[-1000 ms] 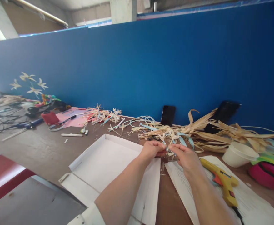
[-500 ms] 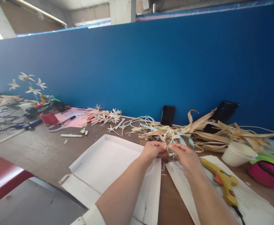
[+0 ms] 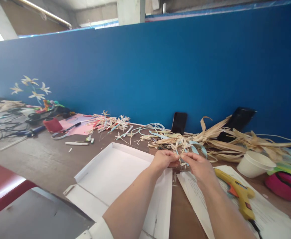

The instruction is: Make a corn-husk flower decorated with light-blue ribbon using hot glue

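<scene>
My left hand (image 3: pixel 163 160) and my right hand (image 3: pixel 198 166) meet over the brown table, fingers pinched together on a small bunch of pale dried leaf strips (image 3: pixel 181 146) with light blue strips among them. Both hands are closed on this bunch, just above the gap between a flat white cardboard box (image 3: pixel 112 176) and a printed paper sheet (image 3: pixel 264 212). A larger heap of dried corn husks (image 3: pixel 235 141) lies right behind the hands.
A yellow glue gun (image 3: pixel 237 192) lies on the paper at right, near a white cup (image 3: pixel 253 163) and a pink pouch (image 3: pixel 286 185). Two dark phones (image 3: pixel 179 122) lean on the blue partition (image 3: pixel 160 73). Husk flowers (image 3: pixel 110 122), scissors, cables and a red block crowd the left.
The hands stay in the same place with small finger movements on the strips. The view has shifted very slightly.
</scene>
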The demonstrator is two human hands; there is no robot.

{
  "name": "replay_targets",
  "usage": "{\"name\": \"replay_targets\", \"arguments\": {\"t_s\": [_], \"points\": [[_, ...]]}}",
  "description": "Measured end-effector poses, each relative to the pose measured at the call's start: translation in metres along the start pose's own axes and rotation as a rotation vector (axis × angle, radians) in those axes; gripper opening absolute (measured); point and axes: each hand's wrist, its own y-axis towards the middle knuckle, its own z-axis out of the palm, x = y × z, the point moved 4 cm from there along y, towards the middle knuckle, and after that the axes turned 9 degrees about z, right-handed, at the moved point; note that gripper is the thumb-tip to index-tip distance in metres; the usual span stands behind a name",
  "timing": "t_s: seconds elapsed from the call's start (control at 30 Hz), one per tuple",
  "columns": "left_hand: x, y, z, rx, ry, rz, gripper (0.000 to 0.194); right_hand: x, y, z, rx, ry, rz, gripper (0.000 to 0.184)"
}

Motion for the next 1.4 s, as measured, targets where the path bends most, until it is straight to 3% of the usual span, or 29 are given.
{"name": "replay_targets", "arguments": {"t_s": [0.53, 0.87, 1.4], "points": [[-0.002, -0.001, 0.002, -0.017, 0.016, -0.002, 0.040, -0.006, 0.001, -0.001, 0.069, 0.060, 0.000, 0.038], [-0.005, 0.000, 0.001, -0.071, 0.033, -0.004, 0.039, -0.010, -0.004, -0.004, 0.071, 0.104, 0.081, 0.039], [-0.007, 0.000, 0.002, -0.099, 0.070, 0.009, 0.025, -0.001, -0.009, -0.004, 0.029, -0.085, -0.052, 0.032]]}}
